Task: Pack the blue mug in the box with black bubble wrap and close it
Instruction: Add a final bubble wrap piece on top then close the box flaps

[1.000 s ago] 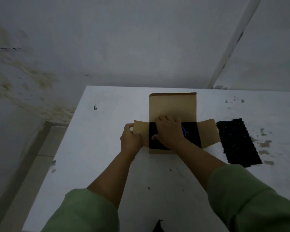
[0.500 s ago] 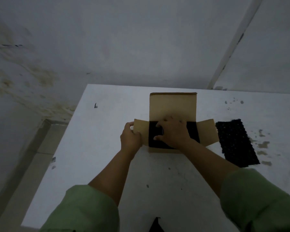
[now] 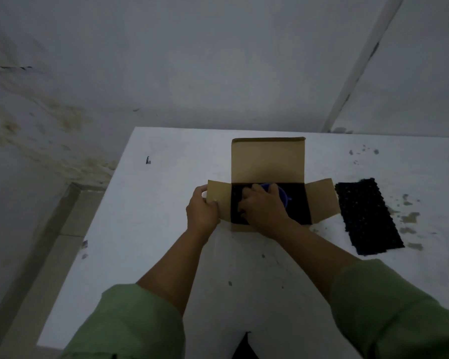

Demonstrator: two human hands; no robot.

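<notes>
The blue mug (image 3: 281, 195) sits inside the open box (image 3: 268, 161), handle pointing right, under the right hand (image 3: 263, 209) with curled fingers, grip unclear, while the left hand (image 3: 202, 211) grips the left flap (image 3: 218, 194).

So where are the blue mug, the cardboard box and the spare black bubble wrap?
blue mug (image 3: 283, 196): head view, on its rim beside the fingers.
cardboard box (image 3: 267, 161): head view, on the raised back flap.
spare black bubble wrap (image 3: 368, 216): head view, on the sheet's middle.

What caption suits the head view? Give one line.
Right hand settles blue mug into bubble-wrap-lined box; left hand grips its flap.
</notes>
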